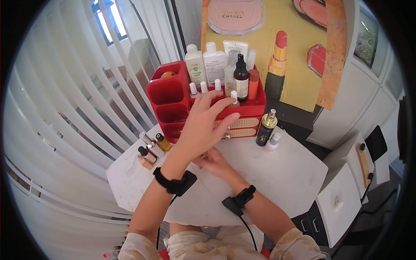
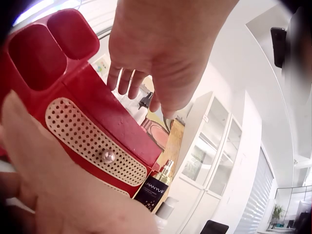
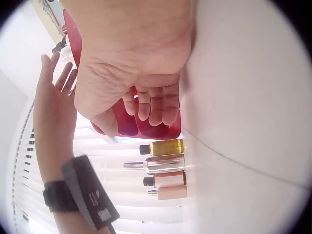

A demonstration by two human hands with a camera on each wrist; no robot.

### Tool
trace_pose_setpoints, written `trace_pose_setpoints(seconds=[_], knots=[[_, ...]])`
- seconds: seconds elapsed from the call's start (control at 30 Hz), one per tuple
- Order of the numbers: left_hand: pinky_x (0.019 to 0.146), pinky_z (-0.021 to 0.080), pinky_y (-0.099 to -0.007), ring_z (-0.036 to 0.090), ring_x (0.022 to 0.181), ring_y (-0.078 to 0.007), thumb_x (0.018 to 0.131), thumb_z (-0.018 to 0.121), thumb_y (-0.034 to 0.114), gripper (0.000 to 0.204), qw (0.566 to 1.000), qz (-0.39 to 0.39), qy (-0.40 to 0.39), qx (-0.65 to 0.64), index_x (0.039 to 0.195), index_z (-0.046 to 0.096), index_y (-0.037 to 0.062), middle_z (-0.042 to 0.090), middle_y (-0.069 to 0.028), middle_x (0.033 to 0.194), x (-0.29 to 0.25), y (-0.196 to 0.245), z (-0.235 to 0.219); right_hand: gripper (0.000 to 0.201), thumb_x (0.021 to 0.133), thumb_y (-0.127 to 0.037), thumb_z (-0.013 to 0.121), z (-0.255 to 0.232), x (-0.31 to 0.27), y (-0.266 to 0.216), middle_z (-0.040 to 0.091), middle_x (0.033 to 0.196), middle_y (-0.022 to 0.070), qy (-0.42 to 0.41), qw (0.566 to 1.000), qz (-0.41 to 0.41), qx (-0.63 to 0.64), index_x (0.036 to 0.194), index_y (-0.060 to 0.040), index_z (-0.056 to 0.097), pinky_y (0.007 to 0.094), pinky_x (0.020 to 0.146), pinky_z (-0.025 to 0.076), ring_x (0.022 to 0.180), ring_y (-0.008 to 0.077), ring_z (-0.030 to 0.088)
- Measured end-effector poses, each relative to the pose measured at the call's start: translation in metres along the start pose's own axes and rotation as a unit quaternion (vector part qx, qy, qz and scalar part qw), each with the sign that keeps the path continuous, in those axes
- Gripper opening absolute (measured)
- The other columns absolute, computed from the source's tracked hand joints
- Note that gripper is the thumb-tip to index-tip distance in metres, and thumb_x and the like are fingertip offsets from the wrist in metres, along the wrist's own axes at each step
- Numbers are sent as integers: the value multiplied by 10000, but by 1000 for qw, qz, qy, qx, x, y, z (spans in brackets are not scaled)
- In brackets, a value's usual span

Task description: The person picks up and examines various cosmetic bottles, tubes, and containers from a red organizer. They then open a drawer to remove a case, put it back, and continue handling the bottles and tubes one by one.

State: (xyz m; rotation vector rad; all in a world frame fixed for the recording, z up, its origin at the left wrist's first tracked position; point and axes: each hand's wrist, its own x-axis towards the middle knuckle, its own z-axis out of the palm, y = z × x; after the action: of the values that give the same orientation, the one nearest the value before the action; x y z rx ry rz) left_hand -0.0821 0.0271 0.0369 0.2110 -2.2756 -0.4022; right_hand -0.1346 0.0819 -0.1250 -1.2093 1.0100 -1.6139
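Observation:
My left hand (image 1: 201, 128) reaches over the front of a red cosmetics organizer (image 1: 173, 93), fingers spread and thumb apart from the index finger. Its index fingertip is right beside a small white-capped bottle (image 1: 234, 97) in the top tray. Other white-capped bottles (image 1: 204, 88) stand just past the fingers. In the left wrist view, the left hand (image 2: 163, 53) shows loosely bent fingers above the tray. Low over the marble-look table, my right hand (image 1: 214, 164) lies partly under the left one. Its fingers are relaxed and hold nothing in the right wrist view.
Larger bottles (image 1: 215, 65), a black spray bottle (image 1: 241, 82) and an orange tube (image 1: 253, 84) fill the tray's back. Several small bottles (image 3: 165, 164) stand left on the table (image 1: 277, 182). A black-and-gold pump bottle (image 1: 265, 130) and a white bottle (image 1: 273, 142) stand right.

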Motion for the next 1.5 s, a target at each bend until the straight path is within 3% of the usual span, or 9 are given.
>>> trace_pose_setpoints(seconds=[0.03,0.13,0.23,0.33,0.43,0.57,0.77,1.2,1.5], knots=[[1073,424,-451,520,1259,-366,938,727,292,388,1000,-5,-9,-8,1243,673,59,586,-177,1309,5,-2,8,550,932,-201,766,-1,1,0,626,927,11,2,1000,-9,-6,1385,-67,485,219,568,463,754,69,579],[1064,426,-451,537,1221,-363,946,716,298,395,1000,15,-11,13,1253,666,55,608,-178,1272,15,-8,27,518,973,-100,678,-5,-3,-23,644,1138,51,-39,994,84,-52,1424,-23,435,256,681,505,908,105,614],[1065,418,-442,546,1180,-358,947,715,271,374,999,38,-2,25,1245,667,50,645,-167,1179,19,-6,33,558,937,-227,768,-3,-2,0,629,843,24,-1,999,25,-20,1387,-74,477,227,538,448,710,84,586],[1003,460,-409,586,1105,-328,947,712,200,318,996,55,68,5,1226,673,53,666,-151,1096,22,-10,33,519,952,-209,747,-2,-2,4,619,823,15,6,999,-14,-37,1379,-81,481,223,537,444,702,80,575],[907,500,-389,628,1011,-299,952,689,149,241,983,24,172,-59,1171,680,51,664,-127,1051,21,-9,22,490,961,-184,730,-1,-3,-2,619,900,22,5,1000,17,23,1369,-76,482,221,540,441,714,68,562],[791,511,-238,629,849,-83,1014,627,90,205,925,-122,191,-306,1212,650,40,652,-37,1004,5,-22,13,466,967,-147,708,2,0,-9,611,1026,38,16,998,14,51,1369,-74,483,223,571,452,742,64,557],[807,520,-242,651,901,-82,1024,632,114,283,899,-200,192,-339,1287,616,11,691,-32,959,-28,-37,2,430,996,-143,623,-6,0,-22,627,1139,71,-3,985,58,165,1389,-58,471,285,698,509,798,114,588],[634,528,-213,675,702,-80,980,719,179,189,850,-326,208,-357,983,710,-9,717,-47,777,-73,-72,4,515,981,-131,622,0,0,-27,614,1216,70,15,984,49,171,1446,-48,415,348,874,529,986,143,624],[504,350,-204,462,567,-7,923,788,222,282,860,-327,254,-298,774,673,12,584,46,623,-85,-87,5,484,994,-136,606,1,-2,-26,629,1208,73,-16,983,62,173,1436,-43,433,381,923,530,1017,151,641]])
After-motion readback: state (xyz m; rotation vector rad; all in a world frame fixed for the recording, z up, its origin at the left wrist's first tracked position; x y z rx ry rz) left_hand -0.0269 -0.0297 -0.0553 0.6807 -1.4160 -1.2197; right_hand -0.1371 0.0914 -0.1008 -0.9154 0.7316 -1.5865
